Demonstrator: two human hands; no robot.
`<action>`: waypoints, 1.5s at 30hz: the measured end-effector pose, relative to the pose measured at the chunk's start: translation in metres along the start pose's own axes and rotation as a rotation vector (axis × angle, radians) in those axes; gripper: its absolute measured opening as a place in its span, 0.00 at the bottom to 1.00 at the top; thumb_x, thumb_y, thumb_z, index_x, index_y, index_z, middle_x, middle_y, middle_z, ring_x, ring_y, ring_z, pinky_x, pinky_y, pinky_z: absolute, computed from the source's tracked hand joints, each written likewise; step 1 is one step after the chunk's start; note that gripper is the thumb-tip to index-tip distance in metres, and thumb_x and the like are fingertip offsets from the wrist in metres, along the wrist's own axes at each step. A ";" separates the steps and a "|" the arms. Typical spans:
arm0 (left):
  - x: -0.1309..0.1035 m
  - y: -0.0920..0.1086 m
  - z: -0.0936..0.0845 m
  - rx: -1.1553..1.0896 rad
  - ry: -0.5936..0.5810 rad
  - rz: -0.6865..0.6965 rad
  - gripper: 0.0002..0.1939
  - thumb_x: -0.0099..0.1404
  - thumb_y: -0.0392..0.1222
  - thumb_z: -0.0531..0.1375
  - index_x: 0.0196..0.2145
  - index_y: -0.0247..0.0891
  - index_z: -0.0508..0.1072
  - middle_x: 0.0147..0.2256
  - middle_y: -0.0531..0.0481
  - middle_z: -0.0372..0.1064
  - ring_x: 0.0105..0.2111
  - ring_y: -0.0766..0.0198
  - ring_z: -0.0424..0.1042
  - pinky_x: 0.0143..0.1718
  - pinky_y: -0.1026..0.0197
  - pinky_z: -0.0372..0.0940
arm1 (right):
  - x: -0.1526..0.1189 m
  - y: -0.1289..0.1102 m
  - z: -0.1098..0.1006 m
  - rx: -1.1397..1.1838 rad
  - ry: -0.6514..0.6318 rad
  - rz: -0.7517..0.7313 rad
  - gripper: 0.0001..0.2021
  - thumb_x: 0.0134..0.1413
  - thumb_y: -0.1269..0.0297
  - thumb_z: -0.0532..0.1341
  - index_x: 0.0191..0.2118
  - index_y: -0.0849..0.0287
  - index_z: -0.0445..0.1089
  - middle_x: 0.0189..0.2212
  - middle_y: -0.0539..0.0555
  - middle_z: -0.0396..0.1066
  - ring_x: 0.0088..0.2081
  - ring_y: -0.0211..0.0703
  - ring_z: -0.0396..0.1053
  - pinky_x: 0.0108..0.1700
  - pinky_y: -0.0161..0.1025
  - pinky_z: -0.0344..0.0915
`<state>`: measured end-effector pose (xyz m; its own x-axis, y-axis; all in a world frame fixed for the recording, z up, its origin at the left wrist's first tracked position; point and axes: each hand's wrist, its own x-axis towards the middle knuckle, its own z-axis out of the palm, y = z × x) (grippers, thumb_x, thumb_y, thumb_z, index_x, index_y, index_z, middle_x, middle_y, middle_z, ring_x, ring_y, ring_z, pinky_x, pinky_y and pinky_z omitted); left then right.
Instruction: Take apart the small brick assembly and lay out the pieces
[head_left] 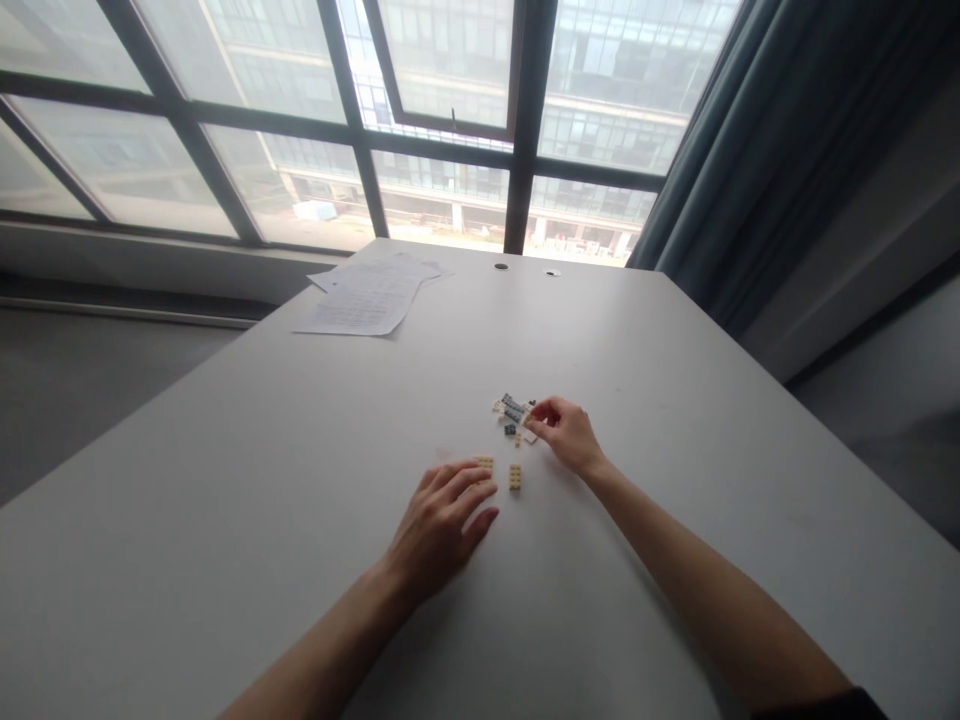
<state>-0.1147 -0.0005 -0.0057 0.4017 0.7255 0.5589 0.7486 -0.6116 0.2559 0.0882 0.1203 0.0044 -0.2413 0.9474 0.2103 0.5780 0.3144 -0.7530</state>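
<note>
My left hand (pixel 446 515) rests low over the white table with its fingers apart. Its fingertips partly cover a tan toy brick (pixel 485 463), and whether they touch it I cannot tell. Just right of those fingers stands a second tan brick (pixel 515 477) with studs on top. Farther forward, my right hand (pixel 562 430) pinches a small tan brick (pixel 527 420) between thumb and fingers at the pile's right side. The pile holds several grey bricks (pixel 512 408) and some pale pieces. A dark grey brick (pixel 510 430) and a tiny yellow piece (pixel 517 440) lie at its near edge.
Printed paper sheets (pixel 364 300) lie at the table's far left. Two cable holes, one dark (pixel 501 267) and one partly covered (pixel 552 273), sit near the far edge of the table (pixel 225 520). Windows and a blue-grey curtain (pixel 757 150) stand beyond.
</note>
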 end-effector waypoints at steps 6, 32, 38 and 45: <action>-0.002 0.002 0.002 -0.006 0.117 0.034 0.19 0.64 0.40 0.60 0.52 0.38 0.66 0.46 0.43 0.71 0.48 0.56 0.68 0.48 0.53 0.62 | -0.061 -0.017 -0.004 0.519 -0.127 0.102 0.10 0.45 0.60 0.68 0.31 0.59 0.70 0.25 0.48 0.68 0.25 0.35 0.60 0.28 0.34 0.57; -0.003 0.012 -0.001 -0.083 0.243 0.194 0.18 0.58 0.37 0.65 0.47 0.41 0.71 0.44 0.44 0.69 0.45 0.57 0.67 0.45 0.54 0.65 | -0.105 -0.041 0.010 0.851 -0.414 0.117 0.07 0.49 0.62 0.65 0.33 0.61 0.72 0.28 0.49 0.68 0.31 0.37 0.63 0.36 0.35 0.59; -0.003 0.012 -0.001 -0.077 0.215 0.201 0.12 0.61 0.38 0.63 0.44 0.39 0.71 0.43 0.43 0.70 0.45 0.56 0.68 0.45 0.53 0.65 | -0.111 -0.038 0.018 0.751 -0.316 0.165 0.10 0.48 0.63 0.66 0.28 0.61 0.65 0.21 0.44 0.58 0.24 0.32 0.53 0.27 0.32 0.50; -0.004 0.011 0.000 -0.063 0.199 0.188 0.14 0.60 0.38 0.63 0.45 0.39 0.70 0.43 0.43 0.70 0.45 0.56 0.68 0.45 0.54 0.64 | -0.111 -0.042 0.016 0.711 -0.272 0.159 0.08 0.48 0.65 0.66 0.29 0.61 0.67 0.21 0.44 0.59 0.24 0.32 0.54 0.27 0.32 0.53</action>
<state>-0.1079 -0.0103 -0.0048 0.4141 0.5250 0.7436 0.6343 -0.7523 0.1779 0.0784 0.0008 0.0022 -0.4330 0.9010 -0.0248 0.0046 -0.0254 -0.9997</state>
